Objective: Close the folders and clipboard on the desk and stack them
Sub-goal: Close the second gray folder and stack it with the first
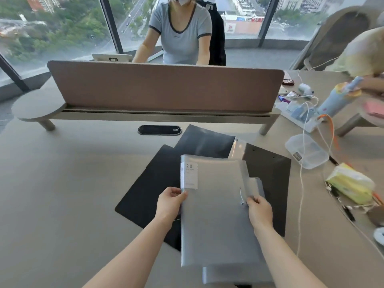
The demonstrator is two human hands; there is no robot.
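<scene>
Left hand (170, 201) pinching grey folder's (216, 215) left edge, right hand (258, 210) gripping its right edge, folder raised above desk's (62, 183) near edge, black folder (145, 190) lying open beneath, black clipboard (270, 173) behind right

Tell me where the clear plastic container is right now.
In the head view, the clear plastic container sits on the desk at the right, just beyond the black clipboard, with white cables draped over it.

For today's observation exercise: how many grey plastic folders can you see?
2: one grey plastic folder held in both hands, another grey folder partly hidden beneath it. More may be hidden.
</scene>
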